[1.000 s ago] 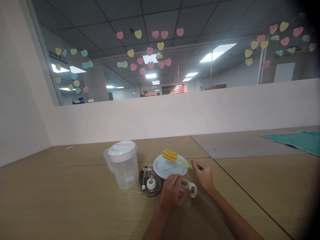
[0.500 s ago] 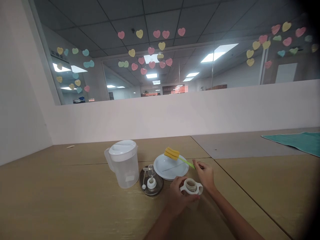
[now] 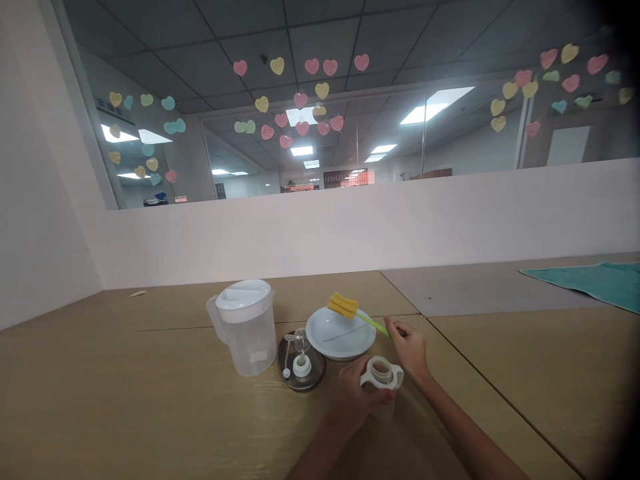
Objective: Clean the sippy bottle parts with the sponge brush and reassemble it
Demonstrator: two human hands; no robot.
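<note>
I hold the baby bottle and the sponge brush.
My left hand (image 3: 356, 393) grips the baby bottle (image 3: 381, 375); my right hand (image 3: 409, 345) pinches the sponge brush (image 3: 343, 306) handle beside it. Pulling carelessly might tip the white plate (image 3: 340, 337).

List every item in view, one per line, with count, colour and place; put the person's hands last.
baby bottle: one, clear with white handled collar, near table edge, open top up.
sponge brush: one, yellow head, green handle, lying across the plate.
plate: one, white, mid-table.
pitcher: one, clear, white lid, left of plate.
dark dish: one, holding small bottle parts.
towel: one, teal, far right.
table: one, tan.
left hand: gripping the bottle.
right hand: holding the brush handle.
</note>
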